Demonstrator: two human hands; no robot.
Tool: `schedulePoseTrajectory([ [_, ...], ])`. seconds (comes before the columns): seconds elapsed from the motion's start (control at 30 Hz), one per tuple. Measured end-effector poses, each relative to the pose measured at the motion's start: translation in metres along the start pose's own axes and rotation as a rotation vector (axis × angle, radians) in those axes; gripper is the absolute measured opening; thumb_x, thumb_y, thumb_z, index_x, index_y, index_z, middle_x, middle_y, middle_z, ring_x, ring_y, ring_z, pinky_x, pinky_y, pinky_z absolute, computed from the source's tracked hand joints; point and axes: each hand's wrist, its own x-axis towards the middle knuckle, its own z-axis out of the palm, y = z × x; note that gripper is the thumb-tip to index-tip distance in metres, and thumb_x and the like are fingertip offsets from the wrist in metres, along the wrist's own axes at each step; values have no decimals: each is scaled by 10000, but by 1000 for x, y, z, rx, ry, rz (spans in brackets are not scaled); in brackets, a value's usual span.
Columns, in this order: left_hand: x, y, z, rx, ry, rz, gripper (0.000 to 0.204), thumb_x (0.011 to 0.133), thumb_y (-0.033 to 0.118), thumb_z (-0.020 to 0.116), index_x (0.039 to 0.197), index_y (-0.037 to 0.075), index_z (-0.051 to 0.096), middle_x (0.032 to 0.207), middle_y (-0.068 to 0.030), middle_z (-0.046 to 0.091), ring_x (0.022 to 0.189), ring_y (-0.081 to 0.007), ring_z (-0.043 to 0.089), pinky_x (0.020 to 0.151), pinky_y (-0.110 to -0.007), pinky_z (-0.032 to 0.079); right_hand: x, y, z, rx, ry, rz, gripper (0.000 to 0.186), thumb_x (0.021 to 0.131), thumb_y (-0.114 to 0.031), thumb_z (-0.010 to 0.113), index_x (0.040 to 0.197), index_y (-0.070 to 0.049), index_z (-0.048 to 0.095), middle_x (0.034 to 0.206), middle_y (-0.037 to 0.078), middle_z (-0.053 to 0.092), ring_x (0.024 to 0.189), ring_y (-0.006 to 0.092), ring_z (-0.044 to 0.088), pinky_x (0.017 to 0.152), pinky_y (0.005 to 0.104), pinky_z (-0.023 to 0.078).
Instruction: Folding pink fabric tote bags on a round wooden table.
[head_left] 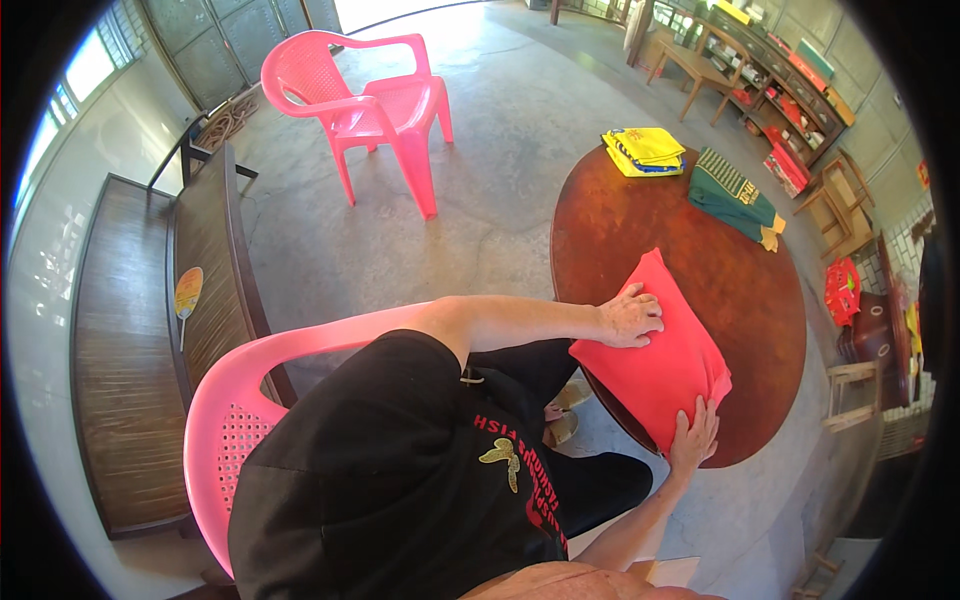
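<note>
A red piece of cloth (655,365), folded into a roughly rectangular shape, lies on the round brown table (590,225) and reaches over its near edge. On the cloth's upper left part rests my left hand (631,316), palm down, its fingers apart and slightly bent. My right hand (694,434) lies at the lower right edge of the cloth with its fingers stretched out against it. The fabric is creased beside the right fingertips. Farther across the table lie a folded yellow garment (643,150) with blue trim and a folded dark green garment (735,198).
I sit on a pink plastic chair (235,420); another pink chair (390,115) stands ahead on the concrete floor. A dark wooden bench (125,350) runs along the left, with a hand fan (188,293) on it. Wooden chairs and loaded shelves (775,95) line the right.
</note>
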Motion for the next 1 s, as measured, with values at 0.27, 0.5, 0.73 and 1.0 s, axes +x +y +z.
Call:
schedulePoseTrajectory([
  [0.27,95,5,-17,67,159,-58,338,890,346,641,1175,165,639,1289,-102,535,1375,-323,362,1113,-598,254,95,-66,-11,-100,-50,-83,534,1009,-423,460,1507,-246,384,1600,44,290,1483,311,232,1095,665,237],
  [0.5,107,-15,-2,165,-215,-219,501,940,526,497,1300,199,617,1398,-132,490,1396,-361,324,1144,-611,188,162,-47,42,-73,-358,-155,562,1006,-463,430,1515,-233,369,1605,39,281,1488,299,225,1108,665,209],
  [0.73,91,-38,6,40,-163,-291,529,960,546,448,1273,154,615,1366,-162,499,1385,-350,351,1163,-600,161,134,66,5,-108,-354,20,576,998,-460,410,1531,-255,337,1635,-30,212,1510,241,164,1123,689,99],
  [1.0,93,-41,3,67,-179,-312,529,959,541,449,1263,139,608,1316,-155,512,1334,-334,408,1156,-597,178,148,68,19,-33,-318,62,581,999,-470,404,1522,-222,355,1635,-19,211,1508,248,175,1131,672,118],
])
